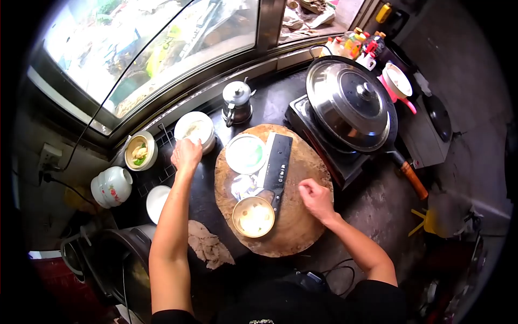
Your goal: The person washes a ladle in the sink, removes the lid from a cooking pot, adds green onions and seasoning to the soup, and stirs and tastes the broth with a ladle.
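Note:
My left hand (186, 155) is at the near rim of a white bowl (195, 128), its fingers closed on the edge. The bowl appears stacked on another. My right hand (317, 201) hovers by the right side of a round wooden chopping block (302, 216), fingers curled in with nothing visible in them. On the block lie a wide-bladed cleaver (279, 162), a white dish (245, 154) with something pale green, a crumpled clear plastic wrapper (244, 186) and a gold-rimmed bowl (253, 217) with pale contents.
A lidded wok (350, 102) sits on a stove at right, its wooden handle (414, 181) jutting forward. A metal pot (237, 102) stands behind the block. Leftward are a bowl of food (141, 151), floral bowls (111, 186), a white bowl (158, 204) and a cloth (208, 245).

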`<state>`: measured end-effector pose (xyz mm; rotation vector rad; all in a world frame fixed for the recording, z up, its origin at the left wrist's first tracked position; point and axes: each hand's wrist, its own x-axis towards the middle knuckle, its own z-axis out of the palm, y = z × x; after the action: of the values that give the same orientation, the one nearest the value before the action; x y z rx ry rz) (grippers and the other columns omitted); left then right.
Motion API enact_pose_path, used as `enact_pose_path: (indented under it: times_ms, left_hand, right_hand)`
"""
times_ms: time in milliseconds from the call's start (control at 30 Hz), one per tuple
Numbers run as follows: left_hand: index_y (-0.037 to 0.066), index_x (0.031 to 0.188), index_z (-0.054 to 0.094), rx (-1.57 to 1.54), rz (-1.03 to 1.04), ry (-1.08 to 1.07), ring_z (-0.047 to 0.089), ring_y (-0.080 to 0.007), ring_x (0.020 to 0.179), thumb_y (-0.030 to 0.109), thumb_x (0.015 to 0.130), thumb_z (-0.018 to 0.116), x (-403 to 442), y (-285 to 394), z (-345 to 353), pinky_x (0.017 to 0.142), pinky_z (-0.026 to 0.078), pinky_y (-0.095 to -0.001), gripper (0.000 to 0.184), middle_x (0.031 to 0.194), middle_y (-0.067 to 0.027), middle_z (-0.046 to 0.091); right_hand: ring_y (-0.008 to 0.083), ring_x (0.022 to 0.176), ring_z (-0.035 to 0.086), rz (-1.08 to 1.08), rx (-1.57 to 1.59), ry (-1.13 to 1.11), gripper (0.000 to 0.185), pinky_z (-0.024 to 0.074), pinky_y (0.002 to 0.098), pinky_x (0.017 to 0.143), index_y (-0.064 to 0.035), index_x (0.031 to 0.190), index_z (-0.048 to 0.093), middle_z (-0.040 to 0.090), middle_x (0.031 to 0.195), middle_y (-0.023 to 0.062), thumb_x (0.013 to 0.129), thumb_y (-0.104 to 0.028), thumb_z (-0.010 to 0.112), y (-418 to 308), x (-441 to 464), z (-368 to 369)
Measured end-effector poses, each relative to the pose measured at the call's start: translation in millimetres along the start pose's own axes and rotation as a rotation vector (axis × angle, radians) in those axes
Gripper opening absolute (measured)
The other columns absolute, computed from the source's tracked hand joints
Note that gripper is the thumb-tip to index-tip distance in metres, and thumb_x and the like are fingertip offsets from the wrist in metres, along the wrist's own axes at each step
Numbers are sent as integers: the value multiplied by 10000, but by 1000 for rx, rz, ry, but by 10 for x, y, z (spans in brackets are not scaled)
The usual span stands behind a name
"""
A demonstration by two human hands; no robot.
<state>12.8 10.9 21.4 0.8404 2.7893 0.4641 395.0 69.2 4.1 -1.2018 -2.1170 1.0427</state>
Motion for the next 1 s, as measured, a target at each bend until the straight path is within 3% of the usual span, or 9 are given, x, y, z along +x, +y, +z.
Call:
enact_pose_path:
  times_ms: [200, 333, 400, 533, 733, 867, 1000]
  left_hand:
    - [14, 970, 712, -8, -135, 50, 678, -412, 914, 254, 847, 590, 88, 36, 23, 774, 542, -495, 295, 998, -232, 687]
    - [22, 830, 635, 79, 204, 427, 682, -382, 753, 115, 862, 553, 6, -130, 123, 641, 546, -488, 128, 866, -205, 649]
    - [26, 844, 634, 74, 240, 443, 679, -379, 724, 91, 876, 546, -44, -134, 38, 602, 545, -463, 114, 901, -197, 635]
    - [19, 913, 638, 21, 314, 381, 674, -375, 723, 123, 886, 566, -54, -213, 64, 632, 553, -453, 129, 931, -185, 640]
    - [28, 815, 638, -184, 373, 372, 652, -400, 750, 171, 854, 614, 40, -310, 301, 694, 523, -486, 149, 858, -183, 657]
    - [13, 851, 716, -355, 36, 149, 683, -355, 829, 210, 822, 617, -37, -248, 118, 755, 534, -428, 222, 827, -206, 686]
    - [41, 839, 719, -399, -21, 160, 679, -374, 840, 222, 828, 622, 0, -351, 80, 773, 536, -462, 206, 845, -210, 686]
  right_hand:
    - [229, 596, 639, 67, -104, 90, 78, 500, 330, 576, -41, 909, 629, 608, 661, 149, 902, -117, 619, 313, -166, -409]
    - [156, 570, 603, 13, 9, 48, 70, 479, 288, 551, -29, 929, 638, 613, 660, 84, 895, -89, 628, 226, -30, -183]
    - [148, 565, 596, -23, 45, 38, 65, 474, 281, 543, -33, 936, 642, 613, 662, 80, 890, -79, 634, 45, 45, -31]
    - [110, 568, 590, -120, 155, 26, 83, 479, 266, 539, -38, 953, 657, 628, 674, 59, 881, -79, 653, -316, 220, 331]
    - [107, 566, 593, -139, 232, -88, 63, 474, 265, 527, -31, 935, 648, 623, 661, 61, 878, -58, 655, -455, 301, 701]
    - [86, 569, 584, -82, 288, -116, 62, 467, 250, 524, -16, 935, 646, 618, 650, 43, 885, -51, 648, -436, 303, 719]
    - [59, 567, 569, -27, 311, -130, 65, 461, 232, 526, -8, 933, 648, 607, 634, 15, 891, -58, 645, -420, 302, 692]
